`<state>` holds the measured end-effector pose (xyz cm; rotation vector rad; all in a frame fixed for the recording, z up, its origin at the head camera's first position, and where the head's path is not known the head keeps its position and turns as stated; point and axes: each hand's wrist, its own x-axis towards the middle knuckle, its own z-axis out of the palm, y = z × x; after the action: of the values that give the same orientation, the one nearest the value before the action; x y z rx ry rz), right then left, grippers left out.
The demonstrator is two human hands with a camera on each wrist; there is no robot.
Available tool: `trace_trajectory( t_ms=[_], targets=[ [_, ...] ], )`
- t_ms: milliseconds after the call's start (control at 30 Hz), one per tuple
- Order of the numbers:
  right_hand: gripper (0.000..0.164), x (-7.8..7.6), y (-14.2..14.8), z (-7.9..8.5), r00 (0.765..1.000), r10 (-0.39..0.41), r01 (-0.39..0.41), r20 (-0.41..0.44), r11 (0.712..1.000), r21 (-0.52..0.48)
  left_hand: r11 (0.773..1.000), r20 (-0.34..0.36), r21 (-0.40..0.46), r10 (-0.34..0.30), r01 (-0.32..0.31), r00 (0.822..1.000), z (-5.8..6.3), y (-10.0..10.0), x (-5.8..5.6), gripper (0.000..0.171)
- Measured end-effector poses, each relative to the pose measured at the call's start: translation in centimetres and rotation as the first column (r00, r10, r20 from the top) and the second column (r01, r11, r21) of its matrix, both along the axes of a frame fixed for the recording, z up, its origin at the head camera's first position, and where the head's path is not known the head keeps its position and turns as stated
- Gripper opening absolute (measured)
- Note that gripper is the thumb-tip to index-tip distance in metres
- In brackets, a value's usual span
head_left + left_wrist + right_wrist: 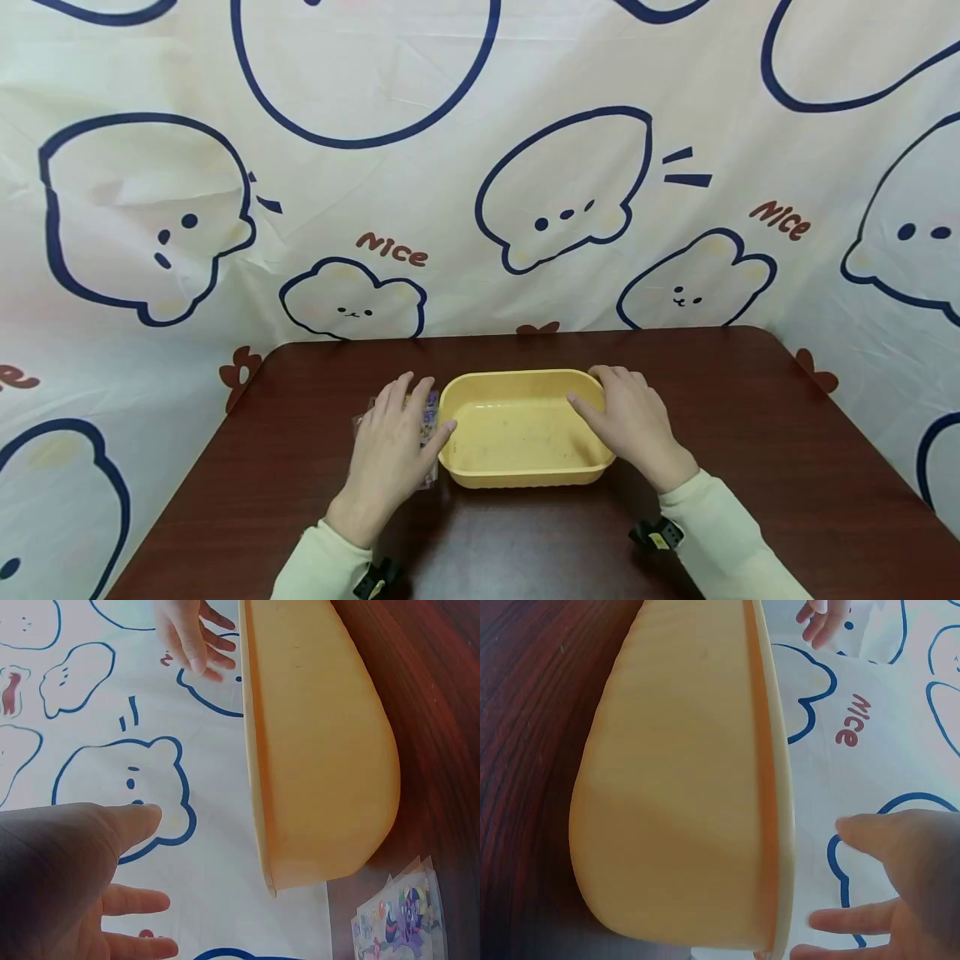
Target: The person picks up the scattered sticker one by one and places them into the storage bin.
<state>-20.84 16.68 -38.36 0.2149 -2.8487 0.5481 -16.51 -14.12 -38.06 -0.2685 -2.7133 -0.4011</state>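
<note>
A yellow plastic basin (527,479) with rounded corners stands upright on the table, with nothing seen inside. At its left side hovers my left hand (392,450), fingers straight and spread, above some printed sticker sheets (430,427). These sheets (405,919) carry colourful cartoon pony figures and look clear-edged in the left wrist view. Over the basin's right end is my right hand (632,417), its thumb above the inside and its fingers extended. Both wrist views show the basin's outer wall (675,795) with the fingers apart from it. Neither hand holds anything.
The dark brown wooden table (787,467) reaches back to a white curtain (450,192) with blue cartoon outlines, which also hangs along both sides. A small black device (656,535) is strapped at the right wrist, another (377,578) at the left.
</note>
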Motion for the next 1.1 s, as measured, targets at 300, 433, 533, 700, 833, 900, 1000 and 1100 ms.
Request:
trace_trajectory(
  t_ms=[300,433,533,700,833,900,1000,1100],
  targets=[
    [0.041,-0.8,0.8,0.1,0.997,-0.038,0.037,0.063,0.999,0.002,0.999,0.07,0.017,0.043,-0.044,0.997,0.6,-0.5,-0.1,0.065],
    [0.038,-1.0,1.1,0.0,0.994,-0.052,0.052,0.095,0.999,-0.003,0.999,0.071,0.02,0.045,-0.047,0.996,0.6,-0.6,-0.1,0.064],
    [0.034,-1.1,1.3,-0.2,0.992,-0.063,0.063,0.107,0.998,0.001,0.999,0.067,0.018,0.045,-0.047,0.997,0.5,-0.6,-0.2,0.064],
    [0.031,-1.3,1.5,-0.6,0.988,-0.086,0.084,0.13,0.996,0.022,0.999,0.057,0.019,0.044,-0.046,0.997,0.4,-0.7,-0.2,0.062],
    [0.027,-1.4,1.8,-0.9,0.984,-0.09,0.087,0.155,0.996,0.025,0.998,0.053,0.028,0.049,-0.051,0.997,0.5,-1.2,-0.6,0.06],
    [0.025,-1.5,1.9,-1.0,0.981,-0.09,0.087,0.17,0.996,0.022,0.998,0.055,0.037,0.057,-0.059,0.997,0.6,-1.5,-0.8,0.059],
    [0.021,-1.6,2.0,-1.0,0.977,-0.09,0.089,0.193,0.996,0.015,0.996,0.066,0.052,0.072,-0.075,0.995,0.6,-2.2,-1.1,0.058],
    [0.02,-1.8,2.1,-1.1,0.972,-0.093,0.093,0.214,0.996,0.009,0.994,0.076,0.063,0.089,-0.094,0.993,0.4,-2.9,-1.4,0.056]
  ],
)
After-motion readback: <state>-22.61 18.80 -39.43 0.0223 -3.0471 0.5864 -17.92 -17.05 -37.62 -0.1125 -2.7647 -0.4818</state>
